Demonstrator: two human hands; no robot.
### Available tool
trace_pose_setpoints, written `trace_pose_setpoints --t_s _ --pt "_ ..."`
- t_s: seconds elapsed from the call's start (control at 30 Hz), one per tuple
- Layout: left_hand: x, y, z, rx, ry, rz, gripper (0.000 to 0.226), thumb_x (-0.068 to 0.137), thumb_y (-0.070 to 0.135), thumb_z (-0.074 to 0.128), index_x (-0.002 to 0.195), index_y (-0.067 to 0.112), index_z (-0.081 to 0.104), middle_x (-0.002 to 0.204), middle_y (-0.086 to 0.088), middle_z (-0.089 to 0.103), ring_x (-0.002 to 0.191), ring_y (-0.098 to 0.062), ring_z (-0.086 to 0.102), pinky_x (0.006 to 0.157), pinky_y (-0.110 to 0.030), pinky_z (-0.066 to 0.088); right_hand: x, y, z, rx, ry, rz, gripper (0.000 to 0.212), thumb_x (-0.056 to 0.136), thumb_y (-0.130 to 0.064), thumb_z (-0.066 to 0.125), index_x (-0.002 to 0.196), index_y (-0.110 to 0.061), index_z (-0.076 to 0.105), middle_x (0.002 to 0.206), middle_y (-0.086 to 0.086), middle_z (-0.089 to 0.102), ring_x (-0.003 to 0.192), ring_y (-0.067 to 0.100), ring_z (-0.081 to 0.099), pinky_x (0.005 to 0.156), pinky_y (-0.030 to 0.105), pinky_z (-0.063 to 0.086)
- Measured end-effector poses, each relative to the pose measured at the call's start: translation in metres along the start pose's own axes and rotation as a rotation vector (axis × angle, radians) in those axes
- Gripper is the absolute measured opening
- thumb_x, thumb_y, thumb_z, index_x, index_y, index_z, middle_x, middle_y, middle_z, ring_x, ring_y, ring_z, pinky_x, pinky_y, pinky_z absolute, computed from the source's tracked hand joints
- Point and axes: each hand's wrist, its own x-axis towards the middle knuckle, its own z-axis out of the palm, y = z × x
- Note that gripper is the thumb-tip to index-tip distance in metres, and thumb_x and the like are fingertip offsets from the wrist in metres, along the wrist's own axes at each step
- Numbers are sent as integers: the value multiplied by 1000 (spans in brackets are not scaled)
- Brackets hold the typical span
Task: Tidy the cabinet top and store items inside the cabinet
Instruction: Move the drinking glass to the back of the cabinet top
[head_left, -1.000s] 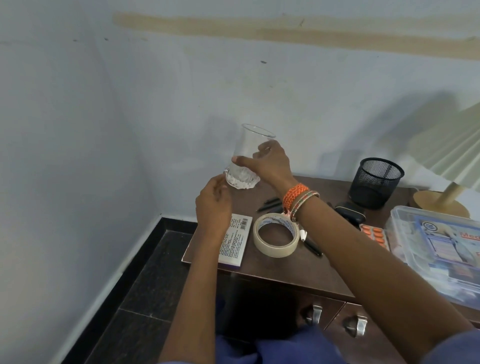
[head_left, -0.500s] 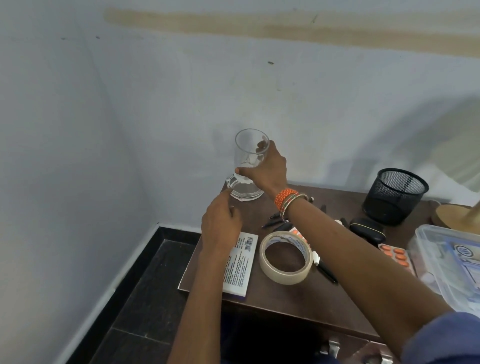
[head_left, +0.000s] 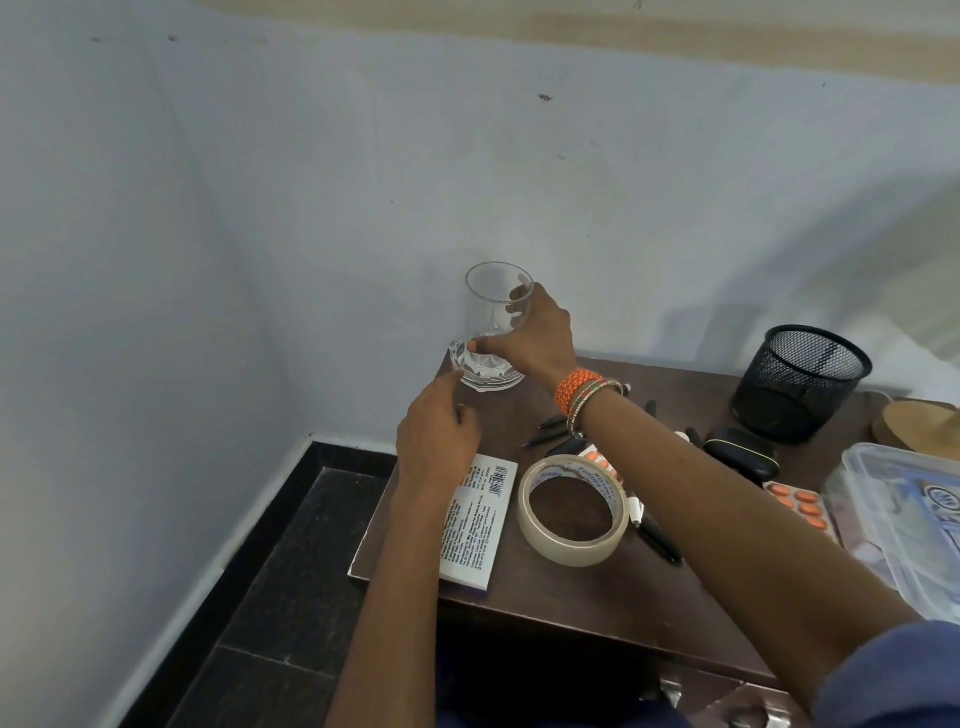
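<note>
The right hand grips a clear glass at the far left corner of the brown cabinet top, against pale walls. The left hand hovers beside it, fingers loosely curled, holding nothing. Dark floor tiles run below.

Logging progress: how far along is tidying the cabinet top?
Early. Nothing looks stored. In hand: the right hand grips the glass at the back corner. Left: tape roll, white box, pens, pill strips lie out.
</note>
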Motion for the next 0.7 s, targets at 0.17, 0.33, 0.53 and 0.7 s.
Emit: trace_pose_setpoints --t_s 0.17,0.33,0.53,0.7 --pt "0 0 0 11 -7 10 38 89 15 46 125 23 53 107 1 67 85 -17 64 79 -37 54 0 3 1 -13 -13 17 85 57 -36 88 126 -9 47 119 7 61 111 23 56 92 34 48" --pt "-1 -1 -2 15 -19 4 40 89 16 46 128 22 52 114 0 65 92 -17 63 84 -40 53 2 4 1 -27 -28 41 82 58 -36 88 124 -9 48 118 6 61 111 24 55 92 36 48" --pt "-2 -5 -5 30 -55 -46 39 92 19 45 131 19 50 116 -5 65 95 -20 64 87 -45 54 3 -1 4 -24 -103 77 81 62 -32 87 125 -8 43 123 7 57 114 25 53 92 36 46" --pt "-3 1 -9 65 -33 -39 39 92 18 44 130 20 51 121 -4 63 102 -22 62 94 -49 48 -2 -7 -4 29 -190 113 82 73 -22 79 136 -5 30 132 14 48 122 29 48 90 29 41"
